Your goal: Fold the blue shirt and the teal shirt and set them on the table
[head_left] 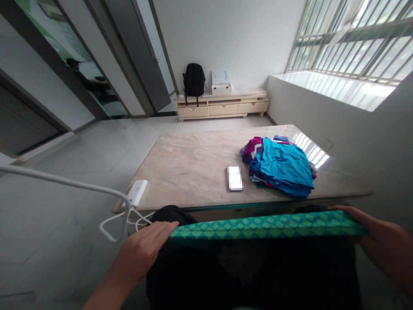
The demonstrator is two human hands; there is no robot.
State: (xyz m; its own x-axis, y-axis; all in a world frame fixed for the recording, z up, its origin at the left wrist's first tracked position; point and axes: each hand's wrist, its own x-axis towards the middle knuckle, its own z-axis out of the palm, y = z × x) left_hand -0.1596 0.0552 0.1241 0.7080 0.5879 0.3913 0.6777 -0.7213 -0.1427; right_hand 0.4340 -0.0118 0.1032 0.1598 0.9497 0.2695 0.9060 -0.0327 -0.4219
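A green cloth with a diamond pattern [264, 224] is stretched flat between my two hands, just in front of the table's near edge. My left hand [145, 249] grips its left end, fingers curled over the top. My right hand [380, 241] grips the right end the same way. Beyond it, a marble-topped table [190, 168] carries a pile of folded clothes [280, 165] with a blue garment on top, at the right side.
A white power bank [138, 192] with white cables lies on the table's near left corner. A small blurred card [234, 177] lies mid-table. A low cabinet [222, 105] with a black backpack [194, 81] stands at the far wall. A barred window is at the right.
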